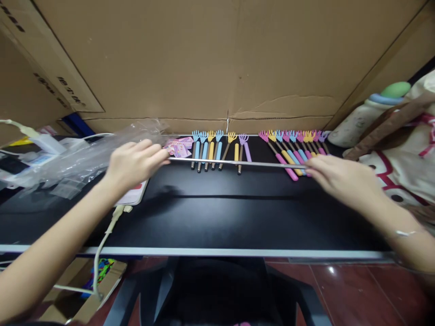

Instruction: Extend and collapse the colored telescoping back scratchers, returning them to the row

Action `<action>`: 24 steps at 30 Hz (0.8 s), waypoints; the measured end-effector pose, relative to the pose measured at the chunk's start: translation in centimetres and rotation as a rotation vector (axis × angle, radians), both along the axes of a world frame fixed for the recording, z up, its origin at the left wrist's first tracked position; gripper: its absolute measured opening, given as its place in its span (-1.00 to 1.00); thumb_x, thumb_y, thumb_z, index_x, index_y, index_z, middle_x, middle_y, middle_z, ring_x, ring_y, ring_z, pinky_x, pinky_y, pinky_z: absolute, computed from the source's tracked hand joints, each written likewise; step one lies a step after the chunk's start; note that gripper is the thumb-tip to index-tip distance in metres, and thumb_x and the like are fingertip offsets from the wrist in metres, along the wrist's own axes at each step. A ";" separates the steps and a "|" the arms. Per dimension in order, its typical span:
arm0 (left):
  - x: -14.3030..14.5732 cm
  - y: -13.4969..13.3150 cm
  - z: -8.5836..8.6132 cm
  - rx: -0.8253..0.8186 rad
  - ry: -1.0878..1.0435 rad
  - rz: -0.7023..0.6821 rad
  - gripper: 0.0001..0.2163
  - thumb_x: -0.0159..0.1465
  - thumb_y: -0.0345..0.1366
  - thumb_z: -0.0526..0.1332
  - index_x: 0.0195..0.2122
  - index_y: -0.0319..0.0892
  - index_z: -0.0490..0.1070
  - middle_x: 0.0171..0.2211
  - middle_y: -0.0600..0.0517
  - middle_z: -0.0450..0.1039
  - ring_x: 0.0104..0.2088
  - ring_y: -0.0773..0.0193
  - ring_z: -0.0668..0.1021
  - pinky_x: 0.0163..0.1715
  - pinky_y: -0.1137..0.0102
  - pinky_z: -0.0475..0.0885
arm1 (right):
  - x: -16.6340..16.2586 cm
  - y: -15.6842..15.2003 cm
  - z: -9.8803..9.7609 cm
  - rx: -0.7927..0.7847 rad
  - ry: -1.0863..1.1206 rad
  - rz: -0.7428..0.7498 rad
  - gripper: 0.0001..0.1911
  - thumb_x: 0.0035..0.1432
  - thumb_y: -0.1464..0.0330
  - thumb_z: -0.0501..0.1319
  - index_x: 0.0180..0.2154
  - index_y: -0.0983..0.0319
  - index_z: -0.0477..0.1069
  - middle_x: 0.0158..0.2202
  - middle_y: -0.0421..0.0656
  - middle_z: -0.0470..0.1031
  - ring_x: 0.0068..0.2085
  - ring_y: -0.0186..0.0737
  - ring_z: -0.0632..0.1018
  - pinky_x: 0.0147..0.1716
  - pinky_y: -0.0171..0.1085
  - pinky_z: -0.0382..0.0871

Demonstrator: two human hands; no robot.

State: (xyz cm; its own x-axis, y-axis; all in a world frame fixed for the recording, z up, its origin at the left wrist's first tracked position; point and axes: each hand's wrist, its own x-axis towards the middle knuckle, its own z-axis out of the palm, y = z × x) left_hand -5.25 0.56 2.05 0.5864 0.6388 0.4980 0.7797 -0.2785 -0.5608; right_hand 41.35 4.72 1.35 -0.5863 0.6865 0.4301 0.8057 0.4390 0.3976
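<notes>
A thin silver telescopic rod is stretched out level above the black desk. My left hand pinches its left end and my right hand pinches its right end. Behind the rod, several small back scratchers with hand-shaped heads lie in two rows: a left group in blue and yellow with purple, and a right group in pink, yellow and blue. Small pink printed cards lie beside the left group, just past my left fingertips.
Crumpled clear plastic bags cover the desk's left side, beside a white charger and cable. A cloth bag sits at the right. Cardboard sheets stand behind. A black chair and an open box are below.
</notes>
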 end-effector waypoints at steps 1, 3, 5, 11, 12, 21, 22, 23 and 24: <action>-1.6 0.0 0.0 0.011 -0.012 0.007 -0.72 0.45 -0.19 0.03 -0.41 -0.09 0.33 -0.51 0.08 0.40 -0.41 0.24 0.36 -0.47 0.35 0.13 | 1.7 0.4 0.1 0.008 -0.006 -0.041 -0.47 0.41 0.11 -0.15 -0.23 0.23 0.49 -0.31 -0.04 0.55 -0.40 -0.23 0.45 -0.53 -0.29 0.03; -4.2 0.0 -0.1 -0.016 -0.045 0.032 -0.71 0.44 -0.17 0.03 -0.43 -0.09 0.31 -0.53 0.11 0.36 -0.42 0.27 0.33 -0.46 0.36 0.12 | 4.4 1.0 0.1 0.009 -0.028 -0.088 -0.41 0.40 0.07 -0.19 -0.24 0.24 0.51 -0.32 -0.02 0.53 -0.38 -0.21 0.43 -0.50 -0.27 0.07; -5.7 -0.1 -0.1 -0.024 -0.066 0.056 -0.70 0.43 -0.15 0.04 -0.45 -0.08 0.29 -0.55 0.12 0.33 -0.44 0.27 0.31 -0.47 0.37 0.10 | 5.7 1.3 0.1 0.015 -0.030 -0.096 -0.42 0.39 0.07 -0.18 -0.23 0.24 0.51 -0.31 -0.01 0.53 -0.36 -0.20 0.43 -0.48 -0.26 0.09; -6.8 -0.1 0.4 0.010 -0.035 0.087 -0.73 0.40 -0.19 0.05 -0.47 -0.08 0.29 -0.55 0.13 0.36 -0.44 0.28 0.33 -0.46 0.39 0.14 | 4.8 1.5 -0.2 -0.014 0.042 -0.114 -0.41 0.38 0.05 -0.16 -0.22 0.24 0.53 -0.33 0.02 0.54 -0.37 -0.20 0.43 -0.44 -0.26 0.11; -6.9 -0.1 0.4 0.011 -0.037 0.086 -0.74 0.39 -0.20 0.06 -0.46 -0.07 0.30 -0.55 0.13 0.37 -0.44 0.28 0.33 -0.46 0.39 0.14 | 4.6 1.6 -0.2 -0.018 0.047 -0.126 -0.40 0.38 0.04 -0.17 -0.20 0.23 0.53 -0.32 0.02 0.54 -0.36 -0.19 0.43 -0.45 -0.26 0.11; -7.2 -0.1 -0.2 0.049 -0.057 0.050 -0.78 0.38 -0.22 0.09 -0.44 -0.06 0.33 -0.57 0.14 0.37 -0.46 0.29 0.33 -0.48 0.41 0.12 | 5.3 1.7 0.1 0.013 0.056 -0.100 -0.50 0.37 0.10 -0.06 -0.16 0.23 0.56 -0.29 -0.01 0.58 -0.33 -0.21 0.47 -0.45 -0.28 0.11; -7.1 -0.2 -0.1 0.041 -0.076 0.055 -0.77 0.37 -0.21 0.09 -0.45 -0.06 0.32 -0.57 0.13 0.37 -0.46 0.28 0.32 -0.49 0.40 0.11 | 5.3 1.7 0.1 0.015 0.053 -0.101 -0.51 0.36 0.10 -0.05 -0.16 0.23 0.56 -0.29 0.00 0.58 -0.32 -0.20 0.47 -0.45 -0.28 0.11; -7.1 -0.2 -0.1 0.029 -0.085 0.061 -0.76 0.38 -0.21 0.08 -0.46 -0.06 0.32 -0.57 0.13 0.37 -0.46 0.28 0.32 -0.49 0.40 0.11 | 5.3 1.7 0.1 0.017 0.046 -0.097 -0.51 0.36 0.11 -0.05 -0.16 0.23 0.56 -0.29 0.00 0.58 -0.32 -0.19 0.47 -0.45 -0.28 0.12; -7.0 -0.3 0.0 0.017 -0.087 0.065 -0.76 0.38 -0.22 0.07 -0.46 -0.06 0.32 -0.57 0.13 0.37 -0.46 0.27 0.32 -0.49 0.39 0.11 | 5.2 1.7 0.0 0.024 0.042 -0.087 -0.51 0.36 0.10 -0.05 -0.17 0.23 0.56 -0.29 0.00 0.58 -0.31 -0.19 0.47 -0.45 -0.28 0.13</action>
